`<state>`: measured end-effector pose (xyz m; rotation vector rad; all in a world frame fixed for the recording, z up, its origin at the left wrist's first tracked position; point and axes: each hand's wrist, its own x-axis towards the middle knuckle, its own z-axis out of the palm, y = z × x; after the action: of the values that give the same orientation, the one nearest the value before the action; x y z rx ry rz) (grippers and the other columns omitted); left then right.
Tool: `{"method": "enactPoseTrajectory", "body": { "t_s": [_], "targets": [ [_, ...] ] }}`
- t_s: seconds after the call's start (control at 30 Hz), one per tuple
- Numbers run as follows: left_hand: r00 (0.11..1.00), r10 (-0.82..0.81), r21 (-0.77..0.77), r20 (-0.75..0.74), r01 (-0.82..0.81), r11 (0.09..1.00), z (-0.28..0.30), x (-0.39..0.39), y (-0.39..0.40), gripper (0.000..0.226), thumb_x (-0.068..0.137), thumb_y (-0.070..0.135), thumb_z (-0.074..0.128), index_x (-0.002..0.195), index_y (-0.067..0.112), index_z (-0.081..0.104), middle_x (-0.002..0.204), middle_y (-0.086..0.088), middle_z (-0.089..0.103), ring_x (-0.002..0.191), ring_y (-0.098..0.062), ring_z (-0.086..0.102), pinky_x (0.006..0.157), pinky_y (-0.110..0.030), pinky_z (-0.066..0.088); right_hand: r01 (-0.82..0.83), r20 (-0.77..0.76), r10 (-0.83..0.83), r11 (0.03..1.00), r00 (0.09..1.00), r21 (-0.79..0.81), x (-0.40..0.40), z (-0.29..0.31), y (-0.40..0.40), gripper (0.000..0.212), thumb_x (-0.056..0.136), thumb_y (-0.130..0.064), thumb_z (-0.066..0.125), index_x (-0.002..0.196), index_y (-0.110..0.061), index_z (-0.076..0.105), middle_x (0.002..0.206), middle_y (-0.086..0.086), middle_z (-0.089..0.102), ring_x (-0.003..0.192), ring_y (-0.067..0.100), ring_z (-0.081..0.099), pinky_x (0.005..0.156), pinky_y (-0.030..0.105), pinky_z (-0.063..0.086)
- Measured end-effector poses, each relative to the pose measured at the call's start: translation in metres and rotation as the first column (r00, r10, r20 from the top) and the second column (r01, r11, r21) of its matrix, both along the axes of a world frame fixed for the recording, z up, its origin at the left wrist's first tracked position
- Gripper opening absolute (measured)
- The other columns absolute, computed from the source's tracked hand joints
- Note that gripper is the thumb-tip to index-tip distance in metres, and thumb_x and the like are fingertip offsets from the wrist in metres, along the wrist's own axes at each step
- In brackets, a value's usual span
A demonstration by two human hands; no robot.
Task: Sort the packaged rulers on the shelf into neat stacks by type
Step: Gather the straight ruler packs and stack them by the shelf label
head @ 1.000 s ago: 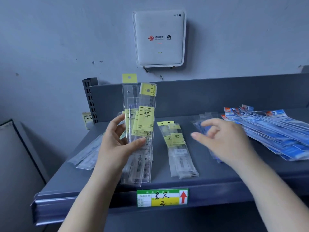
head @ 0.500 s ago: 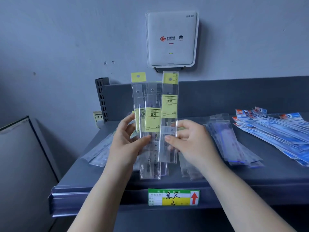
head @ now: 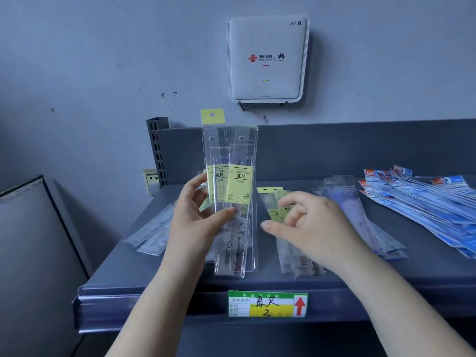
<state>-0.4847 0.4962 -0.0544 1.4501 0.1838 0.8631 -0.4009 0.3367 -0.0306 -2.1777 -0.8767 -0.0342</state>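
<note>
My left hand (head: pixel 195 222) grips an upright bunch of clear ruler packs with yellow labels (head: pixel 238 189), thumb across their front, their lower ends over the shelf's front. My right hand (head: pixel 309 228) hovers just right of the bunch, fingers loosely curled, holding nothing. Under it lies a small pile of the same yellow-labelled packs (head: pixel 273 204) on the grey shelf (head: pixel 180 282). Further right lies a pile of clear packs with blue-tinted rulers (head: pixel 360 217), then a fanned heap of blue-and-white packs with red tags (head: pixel 425 199). A few plain clear packs (head: pixel 152 235) lie at the shelf's left.
A green and yellow price tag with a red arrow (head: pixel 268 304) is fixed to the shelf's front lip. A white router (head: pixel 266 57) hangs on the wall above. A slotted shelf upright (head: pixel 158 150) and a wall socket (head: pixel 150 177) stand at the back left.
My right hand has let go of the yellow-labelled pack it brought to the bunch and drawn back to the right. That pack now stands in my left hand's bunch.
</note>
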Motion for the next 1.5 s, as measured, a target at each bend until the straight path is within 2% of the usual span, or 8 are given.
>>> {"method": "enactPoseTrajectory", "body": {
  "t_s": [0.33,0.43,0.57,0.7,0.8,1.0,1.23,1.5],
  "targets": [
    [0.997,-0.067,-0.035,0.039,0.069,0.997,0.001,-0.002,-0.001,0.065,0.074,-0.012,0.066,0.13,0.014,0.046,0.117,-0.01,0.064,0.093,-0.027,0.067,0.065,-0.028,0.058,-0.122,-0.167,0.179,0.945,0.97,0.303,-0.011,-0.007,0.036,0.027,0.072,-0.025,0.078,0.091,-0.014,0.062,0.064,0.002,0.068,0.057,0.017,0.06,0.068,0.04,0.055],
    [0.997,-0.071,-0.027,0.023,0.071,0.997,0.001,-0.002,-0.001,0.062,0.077,-0.007,0.066,0.13,0.018,0.047,0.122,-0.012,0.06,0.092,-0.028,0.064,0.064,-0.03,0.056,-0.157,-0.187,0.23,0.929,0.955,0.336,-0.003,-0.004,0.033,0.021,0.08,-0.015,0.071,0.099,-0.015,0.063,0.058,-0.004,0.067,0.052,0.008,0.062,0.066,0.029,0.055],
    [0.998,-0.059,-0.043,0.002,0.059,0.997,-0.003,0.0,0.003,0.068,0.071,0.002,0.077,0.128,0.024,0.05,0.13,-0.01,0.055,0.109,-0.031,0.06,0.07,-0.034,0.057,-0.194,-0.24,0.292,0.912,0.926,0.36,0.006,-0.001,0.028,0.023,0.085,-0.008,0.064,0.103,-0.021,0.059,0.075,-0.002,0.075,0.07,0.02,0.071,0.077,0.042,0.056],
    [0.999,-0.005,-0.061,0.034,0.007,0.998,-0.003,0.0,0.003,0.059,0.071,-0.004,0.075,0.116,0.028,0.054,0.114,0.002,0.064,0.106,-0.034,0.062,0.08,-0.048,0.056,-0.091,-0.257,0.202,0.917,0.945,0.387,0.022,0.001,0.009,0.029,0.085,-0.011,0.065,0.113,-0.016,0.057,0.077,0.0,0.074,0.068,0.023,0.07,0.063,0.032,0.053],
    [0.996,0.049,-0.087,0.072,-0.043,0.995,-0.002,-0.001,0.004,0.053,0.078,-0.012,0.065,0.112,0.028,0.053,0.095,0.011,0.069,0.09,-0.03,0.068,0.078,-0.047,0.056,-0.021,-0.247,0.095,0.957,0.964,0.288,0.03,-0.001,-0.008,0.017,0.083,-0.007,0.065,0.098,-0.015,0.064,0.062,0.004,0.067,0.042,0.007,0.051,0.048,0.017,0.041],
    [0.996,0.063,-0.087,0.056,-0.058,0.995,0.0,-0.001,0.001,0.053,0.077,-0.013,0.065,0.106,0.029,0.053,0.09,0.014,0.07,0.084,-0.026,0.068,0.079,-0.049,0.056,0.164,0.071,-0.154,0.971,0.986,-0.175,0.033,-0.007,-0.008,0.044,0.075,-0.024,0.075,0.115,-0.012,0.061,0.072,-0.007,0.063,0.08,0.013,0.056,0.065,0.023,0.038],
    [1.0,-0.013,0.01,0.019,0.013,1.0,0.004,-0.002,-0.005,0.057,0.072,-0.013,0.069,0.109,0.025,0.052,0.088,0.013,0.07,0.071,-0.01,0.068,0.059,-0.026,0.058,-0.165,-0.165,0.208,0.956,0.964,0.241,-0.006,-0.003,0.023,0.022,0.08,-0.038,0.066,0.094,-0.023,0.06,0.074,-0.006,0.071,0.066,0.01,0.066,0.07,0.032,0.056],
    [0.996,-0.091,0.036,0.001,0.091,0.995,0.002,-0.003,-0.005,0.056,0.073,-0.012,0.066,0.116,0.023,0.056,0.11,-0.009,0.067,0.083,-0.028,0.067,0.062,-0.033,0.057,0.026,-0.243,0.131,0.834,0.961,0.551,0.026,0.0,0.002,0.019,0.091,-0.006,0.053,0.079,-0.019,0.06,0.056,-0.005,0.064,0.05,0.009,0.057,0.051,0.022,0.046]
  ]
}}
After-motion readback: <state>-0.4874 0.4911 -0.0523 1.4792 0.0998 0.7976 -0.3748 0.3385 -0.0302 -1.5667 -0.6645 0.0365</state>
